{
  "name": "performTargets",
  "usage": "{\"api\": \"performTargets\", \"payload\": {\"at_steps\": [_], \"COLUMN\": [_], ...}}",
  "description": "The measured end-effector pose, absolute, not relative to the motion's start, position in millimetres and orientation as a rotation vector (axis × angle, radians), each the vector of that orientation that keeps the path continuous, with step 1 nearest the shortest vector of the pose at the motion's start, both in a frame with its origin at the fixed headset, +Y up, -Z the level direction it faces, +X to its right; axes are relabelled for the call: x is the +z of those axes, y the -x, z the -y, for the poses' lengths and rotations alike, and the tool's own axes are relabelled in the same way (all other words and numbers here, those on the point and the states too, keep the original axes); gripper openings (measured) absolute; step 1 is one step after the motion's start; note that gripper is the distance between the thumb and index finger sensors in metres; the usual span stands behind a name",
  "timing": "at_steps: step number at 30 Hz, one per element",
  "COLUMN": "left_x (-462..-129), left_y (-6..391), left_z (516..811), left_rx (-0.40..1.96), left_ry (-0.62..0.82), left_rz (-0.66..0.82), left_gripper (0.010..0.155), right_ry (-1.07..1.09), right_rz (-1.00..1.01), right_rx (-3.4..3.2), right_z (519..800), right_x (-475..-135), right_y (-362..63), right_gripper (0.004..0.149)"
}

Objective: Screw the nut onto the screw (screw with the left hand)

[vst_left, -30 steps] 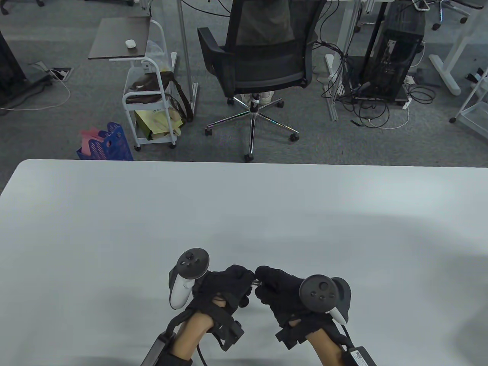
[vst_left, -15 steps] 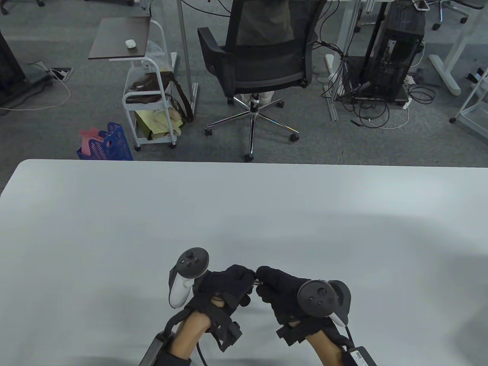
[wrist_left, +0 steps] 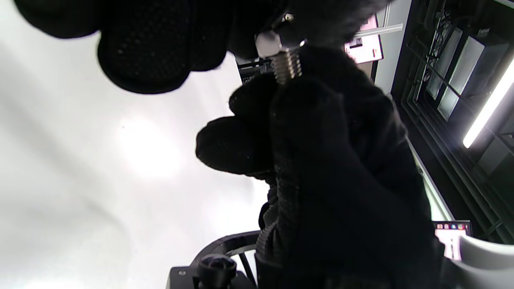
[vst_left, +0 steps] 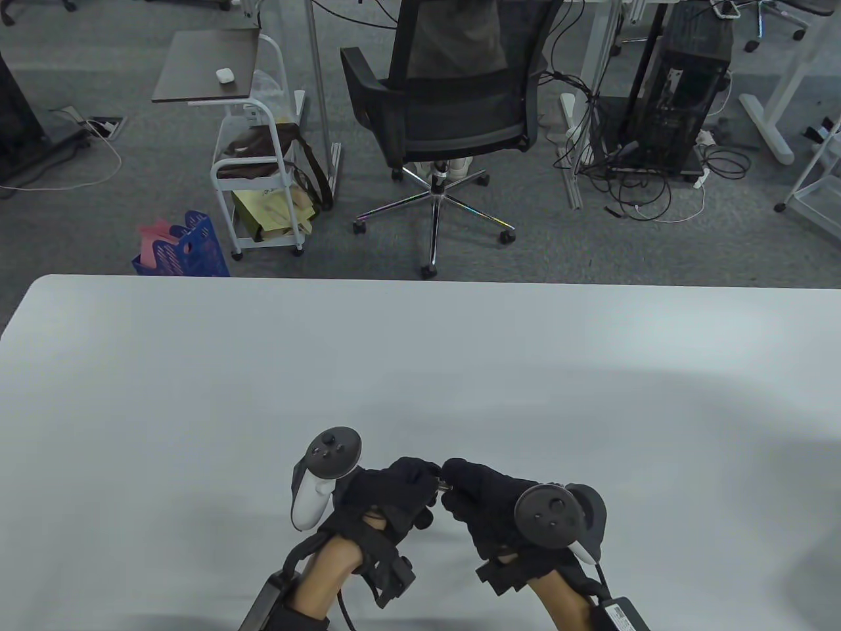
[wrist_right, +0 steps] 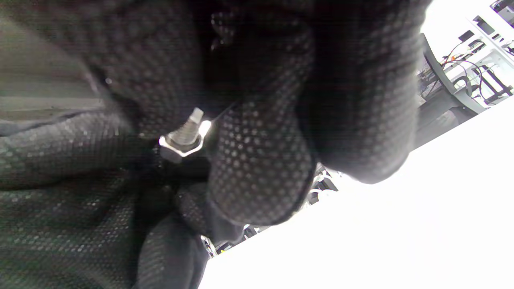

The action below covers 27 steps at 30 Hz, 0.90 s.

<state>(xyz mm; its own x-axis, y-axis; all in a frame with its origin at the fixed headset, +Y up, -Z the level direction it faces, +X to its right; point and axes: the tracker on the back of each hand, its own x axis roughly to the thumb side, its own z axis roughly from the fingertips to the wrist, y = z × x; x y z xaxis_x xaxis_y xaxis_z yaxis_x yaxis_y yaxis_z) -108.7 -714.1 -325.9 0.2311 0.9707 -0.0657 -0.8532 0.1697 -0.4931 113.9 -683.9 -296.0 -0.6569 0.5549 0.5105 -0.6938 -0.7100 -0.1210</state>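
Both gloved hands meet low over the white table (vst_left: 420,368), near its front edge. A small metal screw (vst_left: 444,487) shows as a glint between the fingertips. In the left wrist view my left hand (wrist_left: 277,28) pinches the hex nut (wrist_left: 268,42), which sits on the threaded screw (wrist_left: 286,68). The screw's other end runs into my right hand's fingers (wrist_left: 321,132). In the right wrist view the nut (wrist_right: 178,146) sits on the screw thread (wrist_right: 188,128), with fingers of both hands closed around them. My left hand (vst_left: 428,474) and my right hand (vst_left: 454,481) touch at the fingertips.
The table's far edge lies well beyond the hands. Past it, on the floor, stand an office chair (vst_left: 453,105), a white trolley (vst_left: 259,171) and a blue basket (vst_left: 184,250).
The hands stay in place. My right wrist has dipped slightly and my left fingers have shifted a little on the nut.
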Motion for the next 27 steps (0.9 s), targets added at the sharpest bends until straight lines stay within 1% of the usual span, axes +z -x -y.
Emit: {"api": "performTargets", "payload": {"at_steps": [2,3,5,8,10,11,12,13,17,20,21,22,24,25,27], "left_x": [-326.0,-326.4,-326.6,-326.9,-326.6,-326.1,-325.8,-325.9,-326.4,-326.6,-326.4,-326.3,-325.9,-325.9,-326.7], "left_y": [110.0,110.1,108.8,106.0,106.3,107.1,108.0,108.7,108.0,105.7,105.6,105.7,107.2,107.6,108.3], "left_z": [714.2,714.7,714.7,711.7,712.5,713.4,714.1,714.5,714.3,712.1,713.0,714.1,715.7,715.9,716.0], "left_rx": [1.302,1.290,1.293,1.282,1.306,1.318,1.325,1.316,1.307,1.287,1.302,1.315,1.320,1.316,1.307], "left_ry": [0.450,0.455,0.474,0.497,0.513,0.508,0.484,0.458,0.464,0.488,0.522,0.523,0.500,0.481,0.456], "left_rz": [0.258,0.255,0.266,0.316,0.324,0.317,0.298,0.274,0.280,0.317,0.328,0.329,0.306,0.292,0.270], "left_gripper": [0.067,0.064,0.058,0.055,0.057,0.062,0.067,0.068,0.058,0.055,0.056,0.057,0.066,0.068,0.064], "right_ry": [-0.584,-0.584,-0.586,-0.586,-0.577,-0.574,-0.577,-0.576,-0.579,-0.584,-0.584,-0.581,-0.580,-0.579,-0.581], "right_rz": [0.402,0.401,0.401,0.401,0.404,0.410,0.409,0.409,0.403,0.404,0.403,0.404,0.405,0.405,0.405], "right_rx": [2.323,2.320,2.324,2.319,2.306,2.308,2.309,2.307,2.314,2.316,2.311,2.308,2.306,2.304,2.302], "right_z": [683.8,683.9,684.0,683.7,683.3,682.9,682.6,682.5,683.1,682.8,682.7,682.8,682.5,682.5,682.3], "right_x": [-295.6,-295.5,-295.5,-295.4,-295.6,-295.7,-295.8,-295.7,-295.6,-295.3,-295.4,-295.5,-295.6,-295.6,-295.6], "right_y": [-113.6,-113.3,-113.0,-113.5,-114.4,-114.9,-115.1,-115.3,-114.8,-114.6,-114.9,-115.1,-115.3,-115.3,-114.9], "right_gripper": [0.047,0.047,0.047,0.047,0.047,0.047,0.047,0.047,0.047,0.047,0.047,0.047,0.047,0.047,0.047]}}
